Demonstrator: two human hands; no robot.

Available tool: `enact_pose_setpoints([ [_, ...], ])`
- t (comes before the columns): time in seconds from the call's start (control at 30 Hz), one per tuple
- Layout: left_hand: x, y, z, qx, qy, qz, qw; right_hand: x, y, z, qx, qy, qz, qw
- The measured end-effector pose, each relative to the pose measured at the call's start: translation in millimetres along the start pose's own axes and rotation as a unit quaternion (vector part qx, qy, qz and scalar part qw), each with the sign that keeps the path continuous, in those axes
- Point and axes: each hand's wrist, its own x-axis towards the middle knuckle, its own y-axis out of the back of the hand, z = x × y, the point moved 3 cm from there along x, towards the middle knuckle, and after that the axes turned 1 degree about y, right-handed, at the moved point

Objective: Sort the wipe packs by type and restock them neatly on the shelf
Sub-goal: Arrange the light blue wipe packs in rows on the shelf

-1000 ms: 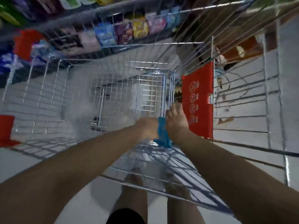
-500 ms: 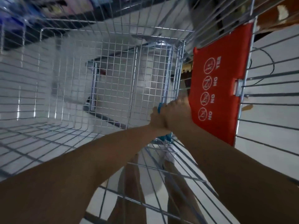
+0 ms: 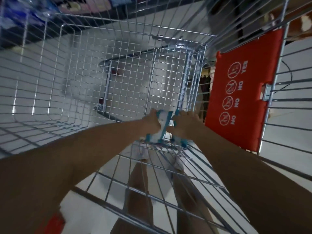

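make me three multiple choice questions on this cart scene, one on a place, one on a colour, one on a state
1. Where are the wipe packs?
A. on a shelf
B. low inside the wire shopping cart
C. on the floor beside the cart

2. What colour is the child-seat flap with the pictograms?
A. green
B. red
C. yellow

3. What are the hands doing?
A. both hang empty
B. one pushes the cart handle
C. both hold the wipe packs

Answers:
1 B, the teal-and-white packs sit deep in the cart with wire mesh on every side.
2 B, the flap on the cart's right side is red with white icons.
3 C, the left hand and the right hand grip the packs from either side.
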Motion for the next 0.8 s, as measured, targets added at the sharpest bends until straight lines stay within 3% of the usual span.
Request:
enact_pose_setpoints([
  [0.13, -22.3, 59.8, -6.7, -0.030, 0.053, -0.027, 0.998, 20.3, -4.6, 3.5, 0.085, -0.057, 0.080, 0.992],
  [0.23, -44.9, 96.1, -11.4, -0.086, 0.039, -0.013, 0.995, 26.0, -16.8, 3.3, 0.163, -0.094, 0.051, 0.981],
  [0.4, -98.2, 140.7, -12.8, -0.223, 0.016, 0.117, 0.968, 23.3, -11.5, -9.0, 0.171, -0.042, 0.062, 0.982],
  [0.6, -175.5, 142.5, -38.7, -0.350, -0.027, 0.283, 0.892, -23.1, 35.4, -34.1, 0.233, 0.050, 0.087, 0.967],
  [0.7, -224.5, 140.2, -46.3, -0.385, -0.005, 0.380, 0.841, -67.7, 77.5, -51.2, 0.376, 0.105, 0.111, 0.914],
  [0.8, -288.1, 136.8, -44.2, -0.523, -0.050, 0.376, 0.764, -110.3, 124.4, -72.4, 0.567, 0.133, 0.098, 0.807],
])
